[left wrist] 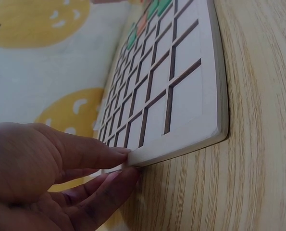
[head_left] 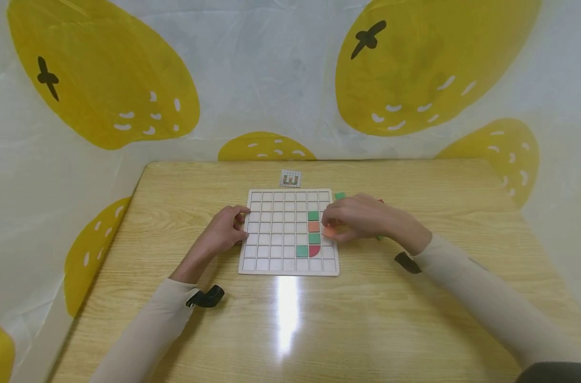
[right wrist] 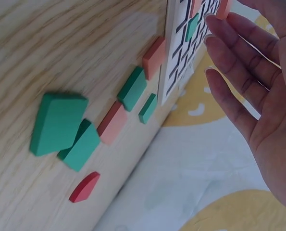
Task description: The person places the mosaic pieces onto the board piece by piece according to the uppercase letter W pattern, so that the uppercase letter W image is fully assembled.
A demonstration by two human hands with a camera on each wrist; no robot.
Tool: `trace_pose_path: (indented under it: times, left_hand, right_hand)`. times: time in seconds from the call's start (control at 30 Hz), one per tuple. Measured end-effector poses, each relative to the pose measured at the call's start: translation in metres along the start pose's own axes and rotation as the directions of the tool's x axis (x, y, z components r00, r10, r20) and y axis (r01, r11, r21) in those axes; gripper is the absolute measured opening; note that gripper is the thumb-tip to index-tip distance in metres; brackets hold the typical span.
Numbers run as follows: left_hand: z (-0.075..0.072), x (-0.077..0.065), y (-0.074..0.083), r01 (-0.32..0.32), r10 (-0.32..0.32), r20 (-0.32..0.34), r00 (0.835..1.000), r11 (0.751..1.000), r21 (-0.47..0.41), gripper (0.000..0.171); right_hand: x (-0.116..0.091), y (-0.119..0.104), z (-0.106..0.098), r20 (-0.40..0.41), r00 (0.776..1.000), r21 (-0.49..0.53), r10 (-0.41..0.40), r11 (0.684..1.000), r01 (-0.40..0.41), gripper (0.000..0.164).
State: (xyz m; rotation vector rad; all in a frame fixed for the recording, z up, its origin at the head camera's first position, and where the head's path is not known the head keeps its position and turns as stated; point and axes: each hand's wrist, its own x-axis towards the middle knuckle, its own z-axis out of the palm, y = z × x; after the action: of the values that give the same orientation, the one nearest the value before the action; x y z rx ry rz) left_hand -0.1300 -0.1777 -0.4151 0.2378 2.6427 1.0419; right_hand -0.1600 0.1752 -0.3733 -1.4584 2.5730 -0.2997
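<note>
an orange tile (head_left: 329,232) is pinched between the thumb and fingers of the right hand (head_left: 359,215), above the last column of a grid board (head_left: 277,239); i cannot tell whether the tile touches the board. its visible face is plain and flat, with no lettering i can make out. the board is pale, round-cornered, ruled by dark grooves into seven columns and seven rows. in its sixth column a green tile (head_left: 313,215), an orange square (head_left: 314,226), a green square (head_left: 314,239) and a red rounded piece (head_left: 314,251) sit one below another; a further green piece (head_left: 302,251) lies left of the red one. the left hand (head_left: 225,229) has thumb and fingers clamped on the board's left edge. beyond the far edge lies a small card (head_left: 291,178) printed with a grid and a dark mark like an e, too small to read surely. loose green, orange and red pieces (right wrist: 132,89) lie right of the board on the wood-grain table (head_left: 367,319). behind hangs a white cloth (head_left: 266,69) with yellow fruit prints.
</note>
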Motion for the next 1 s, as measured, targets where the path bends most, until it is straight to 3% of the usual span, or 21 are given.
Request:
trace_pose_path:
  times: [0.43,1.0]
  left_hand:
    - [0.001,-0.001,-0.001,-0.004,0.004,-0.002,1.000,1.000,0.016,0.060]
    - [0.003,-0.003,-0.003,-0.003,0.003,-0.005,1.000,1.000,0.012,0.060]
  right_hand:
    - [0.015,-0.005,0.009,-0.080,0.994,0.016,-0.070,0.997,0.071,0.005]
    - [0.037,-0.013,0.022,-0.035,0.988,0.042,-0.147,0.988,0.149,0.016]
